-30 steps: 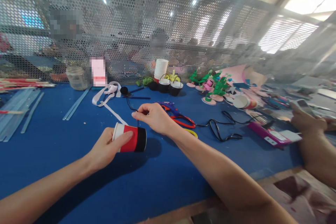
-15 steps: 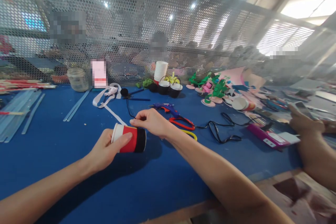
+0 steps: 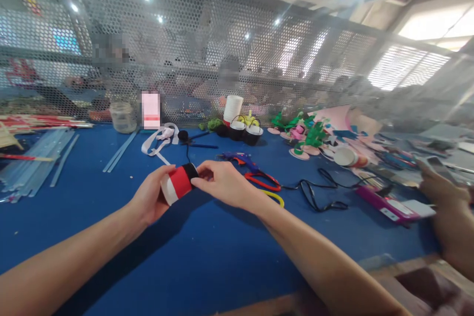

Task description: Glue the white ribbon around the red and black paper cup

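A paper cup with a wide red band and a black band at one end lies tilted in my left hand, whose fingers wrap round its white end. My right hand grips the cup's black end between thumb and fingers; the fingertips are partly hidden. A black cord runs from the cup's black end back to a small black ball of yarn. Behind the cup, a white ribbon curls on the blue table and its end passes down behind the cup.
Beyond my right hand lie a blue glue gun, red-handled scissors and a black cable. Black-and-white cup buckets, stacked cups and green-pink crafts stand behind. Glue sticks lie left. Another person's hand holds a phone at right.
The cup has turned, its black end now tipped up and away. My right hand has moved from above the cup to its black end. The view has shifted slightly.
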Available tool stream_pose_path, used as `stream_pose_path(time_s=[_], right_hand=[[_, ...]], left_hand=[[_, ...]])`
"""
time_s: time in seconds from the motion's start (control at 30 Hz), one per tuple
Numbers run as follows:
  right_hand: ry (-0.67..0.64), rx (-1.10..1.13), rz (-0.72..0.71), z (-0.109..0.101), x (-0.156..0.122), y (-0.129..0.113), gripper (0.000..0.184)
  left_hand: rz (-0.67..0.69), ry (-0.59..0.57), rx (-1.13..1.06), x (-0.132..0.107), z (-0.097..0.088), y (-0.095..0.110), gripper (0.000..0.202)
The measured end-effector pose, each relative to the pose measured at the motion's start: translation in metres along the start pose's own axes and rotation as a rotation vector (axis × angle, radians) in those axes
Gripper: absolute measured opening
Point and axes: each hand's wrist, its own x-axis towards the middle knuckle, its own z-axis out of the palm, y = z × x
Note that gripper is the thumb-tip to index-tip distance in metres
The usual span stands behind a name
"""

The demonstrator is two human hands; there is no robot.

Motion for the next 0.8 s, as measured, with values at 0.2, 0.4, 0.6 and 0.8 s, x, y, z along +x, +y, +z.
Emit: stream_pose_path(time_s=[0.2, 0.4, 0.6, 0.8], right_hand=[[0.06, -0.128, 0.033, 0.007, -0.001, -0.009, 0.007], [0.1, -0.082, 0.048, 0.011, -0.011, -0.006, 0.006], [0.077, 0.252, 0.123, 0.009, -0.023, 0.009, 0.016], [-0.065, 0.408, 0.286, 0.002, -0.025, 0.018, 0.024]], left_hand=[[0.011, 0.032, 0.043, -0.004, 0.0, -0.002, 0.012], [0.085, -0.021, 0.122, -0.007, 0.001, -0.008, 0.01], [0.167, -0.107, 0.29, -0.004, -0.003, -0.019, 0.021], [0.216, -0.233, 0.507, -0.006, -0.004, -0.025, 0.029]])
